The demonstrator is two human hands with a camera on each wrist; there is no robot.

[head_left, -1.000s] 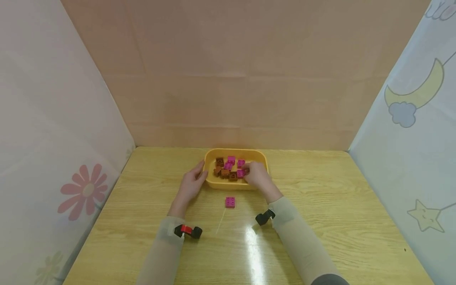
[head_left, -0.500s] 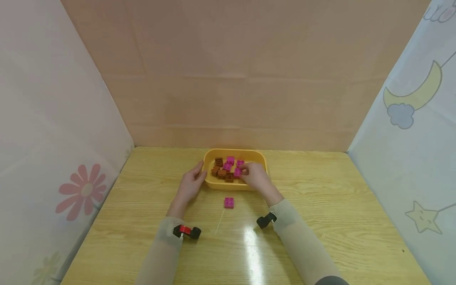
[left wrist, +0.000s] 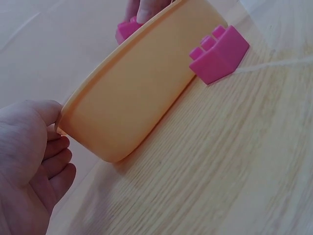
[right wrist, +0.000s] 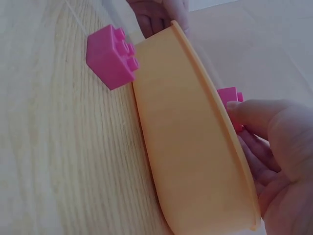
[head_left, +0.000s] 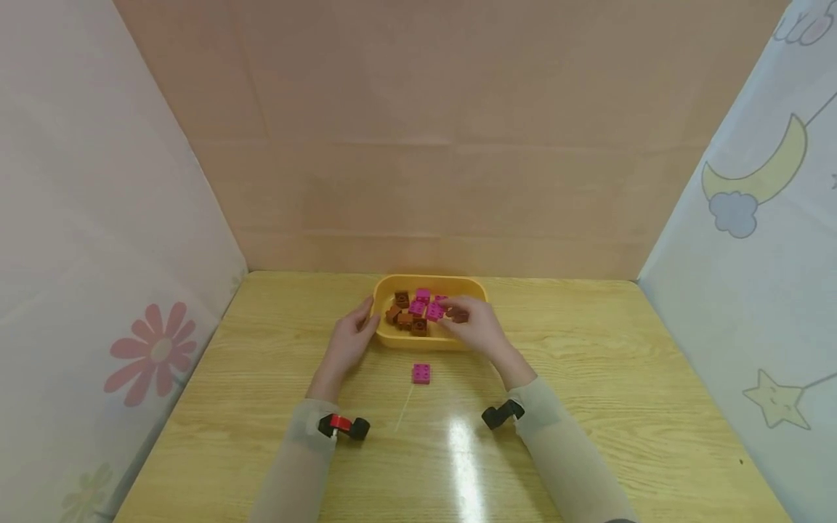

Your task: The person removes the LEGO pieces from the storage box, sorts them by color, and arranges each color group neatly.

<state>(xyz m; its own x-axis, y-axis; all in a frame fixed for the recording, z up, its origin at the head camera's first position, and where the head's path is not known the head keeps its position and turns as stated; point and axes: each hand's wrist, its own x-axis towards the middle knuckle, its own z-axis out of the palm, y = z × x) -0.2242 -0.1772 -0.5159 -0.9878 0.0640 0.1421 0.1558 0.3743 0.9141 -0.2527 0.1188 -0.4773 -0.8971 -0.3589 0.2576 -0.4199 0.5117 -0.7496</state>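
In the head view, a yellow plastic tray (head_left: 425, 343) stands at the back of the table, holding several pink and brown toy building bricks. My left hand (head_left: 348, 341) grips its left end, with the thumb at the rim and the other fingers curled outside, as the left wrist view shows. Over the tray's right half, my right hand (head_left: 482, 328) pinches a pink brick (right wrist: 230, 95) between thumb and fingers, just above the rim in the right wrist view. Another pink brick (head_left: 421, 374) lies studs up on the table in front of the tray.
Brown bricks (head_left: 419, 327) are grouped mostly in the tray's left and front part. The wooden table (head_left: 588, 378) ends at a tan back panel (head_left: 418, 181). Pale printed sheets (head_left: 739, 290) stand along both sides.
My right hand has lifted the pink brick slightly, and its forearm has shifted a little to the right. Some brown bricks have slid left in the tray. The left hand stays at the rim.
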